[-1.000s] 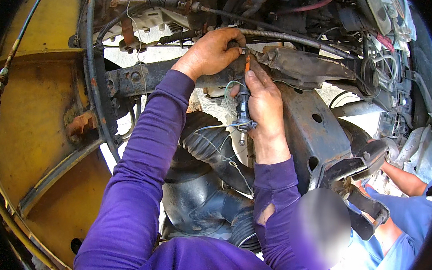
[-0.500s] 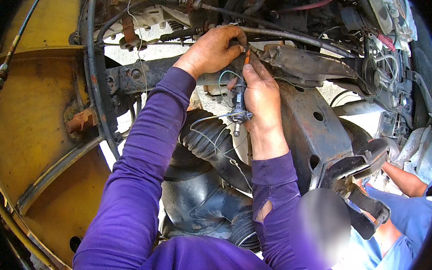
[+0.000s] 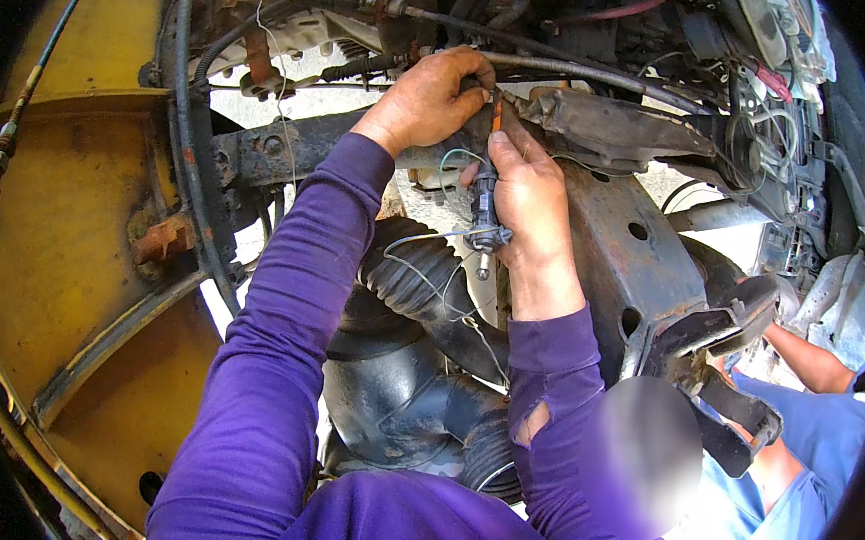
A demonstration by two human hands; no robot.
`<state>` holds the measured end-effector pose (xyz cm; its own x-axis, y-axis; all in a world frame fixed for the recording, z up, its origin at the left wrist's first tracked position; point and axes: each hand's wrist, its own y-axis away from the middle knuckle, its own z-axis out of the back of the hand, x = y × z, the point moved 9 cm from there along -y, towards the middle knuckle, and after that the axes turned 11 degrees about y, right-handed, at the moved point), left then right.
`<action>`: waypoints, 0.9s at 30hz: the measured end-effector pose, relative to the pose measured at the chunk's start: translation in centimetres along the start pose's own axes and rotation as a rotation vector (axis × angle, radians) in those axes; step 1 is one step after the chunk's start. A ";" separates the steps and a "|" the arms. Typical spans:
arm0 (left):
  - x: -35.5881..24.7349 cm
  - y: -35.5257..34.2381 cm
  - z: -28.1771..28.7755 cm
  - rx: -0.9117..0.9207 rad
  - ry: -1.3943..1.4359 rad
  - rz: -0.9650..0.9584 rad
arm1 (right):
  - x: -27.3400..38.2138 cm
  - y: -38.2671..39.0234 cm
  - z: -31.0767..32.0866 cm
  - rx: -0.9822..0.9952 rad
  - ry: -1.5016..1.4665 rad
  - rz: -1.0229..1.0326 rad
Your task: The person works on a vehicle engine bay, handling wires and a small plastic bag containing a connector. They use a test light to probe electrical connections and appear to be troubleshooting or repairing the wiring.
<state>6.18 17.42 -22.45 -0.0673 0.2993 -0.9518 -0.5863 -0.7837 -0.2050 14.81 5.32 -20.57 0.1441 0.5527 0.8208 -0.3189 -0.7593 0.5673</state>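
Note:
My left hand (image 3: 434,100) is closed at the cross beam, its curled fingers meeting at the top of a thin orange item (image 3: 499,114); what they grip is too small to make out. My right hand (image 3: 527,211) is wrapped round a dark cylindrical part (image 3: 484,208) with a silver tip pointing down, its thumb along the lower end of the orange item. Thin wires (image 3: 413,267) hang in loops from the cylinder. Behind both hands runs a rusty dark metal beam (image 3: 273,145).
A yellow rusty body panel (image 3: 75,225) fills the left. A black ribbed hose (image 3: 403,268) lies below my hands. Cables (image 3: 577,69) cross above. A perforated steel bracket (image 3: 619,253) stands right; beyond it another person in blue (image 3: 797,436) has a bare arm among the parts.
Both my hands have moved slightly upward since a second ago, the cylinder and its wires with them. The grips look the same.

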 end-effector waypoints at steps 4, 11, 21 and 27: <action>-0.1 -0.1 0.0 0.004 -0.001 0.018 | 0.2 -0.3 0.1 -0.021 0.024 0.029; -0.2 0.2 0.1 -0.010 0.010 0.038 | -0.3 0.2 0.4 -0.022 0.146 -0.050; 0.0 0.1 0.1 -0.017 0.021 0.037 | 0.2 0.2 0.2 0.020 0.155 -0.056; -0.2 0.0 0.2 -0.009 -0.011 0.033 | 0.0 0.0 0.2 0.026 0.136 -0.049</action>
<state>6.00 17.49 -22.25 -0.0957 0.2792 -0.9555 -0.5761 -0.7983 -0.1756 14.98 5.25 -20.56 0.0299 0.6294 0.7765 -0.2898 -0.7381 0.6093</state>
